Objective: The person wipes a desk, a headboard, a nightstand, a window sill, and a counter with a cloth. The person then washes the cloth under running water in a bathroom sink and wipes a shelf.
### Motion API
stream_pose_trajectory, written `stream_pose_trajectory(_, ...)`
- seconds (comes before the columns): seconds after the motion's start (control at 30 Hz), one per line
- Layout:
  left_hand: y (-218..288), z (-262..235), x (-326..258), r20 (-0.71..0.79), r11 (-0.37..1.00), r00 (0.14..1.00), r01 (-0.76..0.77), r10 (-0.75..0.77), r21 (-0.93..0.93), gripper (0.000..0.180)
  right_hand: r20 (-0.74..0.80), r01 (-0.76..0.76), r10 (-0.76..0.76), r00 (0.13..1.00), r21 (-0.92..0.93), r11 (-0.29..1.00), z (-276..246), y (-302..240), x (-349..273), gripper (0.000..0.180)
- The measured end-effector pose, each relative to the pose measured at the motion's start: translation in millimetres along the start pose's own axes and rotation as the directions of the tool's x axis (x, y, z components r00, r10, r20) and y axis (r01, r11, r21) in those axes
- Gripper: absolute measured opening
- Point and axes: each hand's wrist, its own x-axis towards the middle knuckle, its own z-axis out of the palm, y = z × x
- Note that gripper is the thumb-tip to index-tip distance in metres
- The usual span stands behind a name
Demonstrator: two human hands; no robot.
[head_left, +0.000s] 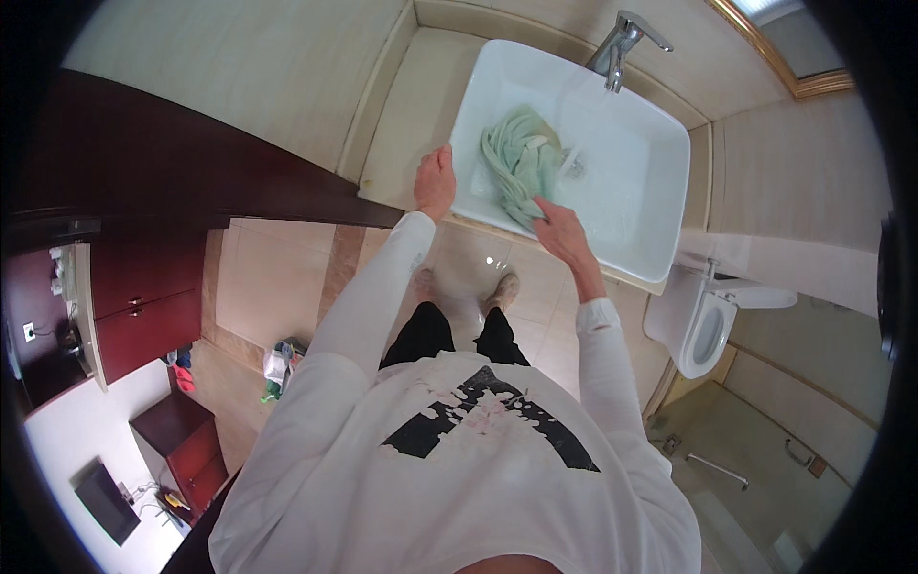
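Observation:
A wet-looking pale green cloth [521,158] lies bunched in the left part of a white rectangular washbasin [636,206]. My right hand [564,232] reaches over the basin's near rim, its thumb and fingers pinching the cloth's near end. Just outside the left rim is my left hand [436,182], fingers curled in and nothing seen in them. Its knuckles are close to the rim, and I cannot tell whether they touch it. Beside the cloth sits the metal drain [574,167].
A chrome faucet [620,50] stands at the basin's far edge. The beige counter [421,105] runs along the left, next to a dark wooden door edge [277,191]. To the right is a white toilet [710,335]. A gold-framed mirror [813,86] hangs at the upper right.

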Motion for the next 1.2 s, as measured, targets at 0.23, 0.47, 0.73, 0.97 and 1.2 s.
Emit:
stream_pose_trajectory(0.23, 3.2, -2.8, -1.2, -0.024, 0.996, 0.997, 0.075, -0.074, 0.050, 0.048, -0.036, 0.059, -0.062, 0.997, -0.100, 0.993, -53.2, 80.3, -55.1, 0.041)
stream_pose_trajectory(0.47, -2.8, 0.9, -1.4, -0.061, 0.997, 0.996, 0.071, -0.069, 0.029, 0.044, 0.021, 0.311, -0.325, 0.946, -0.351, 0.883, -100.6, 155.7, -73.3, 0.036)
stream_pose_trajectory(0.73, -2.2, -0.5, -2.6, -0.085, 0.998, 0.994, 0.065, -0.066, -0.017, 0.042, 0.295, 0.565, -0.520, 0.801, -0.658, 0.497, -157.3, 187.4, -25.1, 0.013)
stream_pose_trajectory(0.97, 8.1, -4.1, -6.0, -0.080, 0.987, 0.986, 0.149, -0.144, 0.054, 0.044, 0.300, 0.567, -0.582, 0.756, -0.744, 0.354, -198.7, 207.0, 77.0, 0.011)
stream_pose_trajectory(1.2, 7.2, -4.3, -3.4, -0.052, 0.983, 0.987, 0.158, -0.154, 0.092, 0.045, 0.549, 0.679, -0.607, 0.575, -0.734, -0.021, -250.8, 200.2, 167.6, 0.010)
